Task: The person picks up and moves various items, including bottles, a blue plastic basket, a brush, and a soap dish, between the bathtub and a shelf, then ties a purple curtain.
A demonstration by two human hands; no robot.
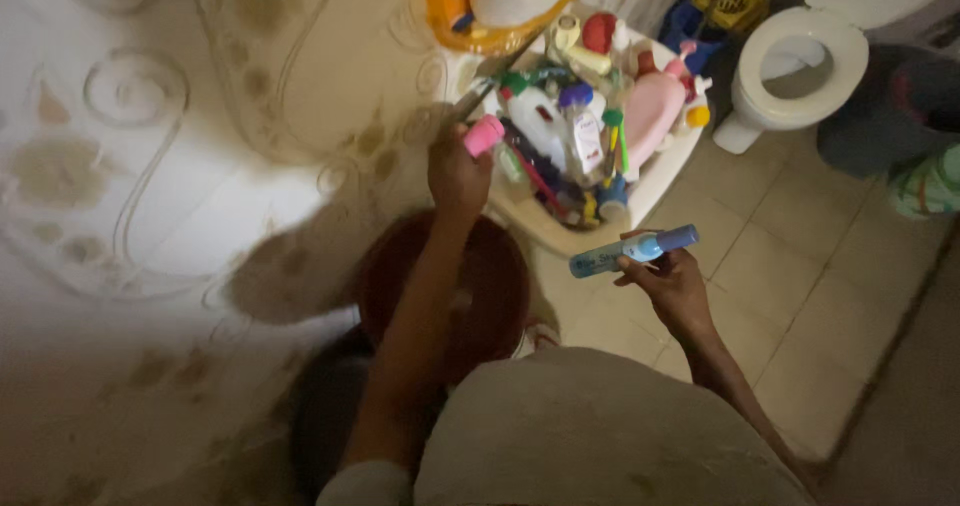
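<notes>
**Hand Positions at the Toiletry Basin**

The left hand (458, 173) was raised at 12 o'clock, its fingers closed around a pink-capped container (484, 134) at the near-left rim of the white basin (655, 181). The basin rested on the tiled floor (800, 296) and was packed with bottles, including a pink bottle (652, 111) and a white bottle with a blue cap (582, 131). The right hand (672, 284) was at 2 o'clock, clear of the basin, its fingers holding a blue tube (632, 251) lying roughly level. A reddish-brown bucket (490, 286) stood beneath the left forearm. A white toilet (800, 66) stood at 1 o'clock, beyond the basin.
</notes>
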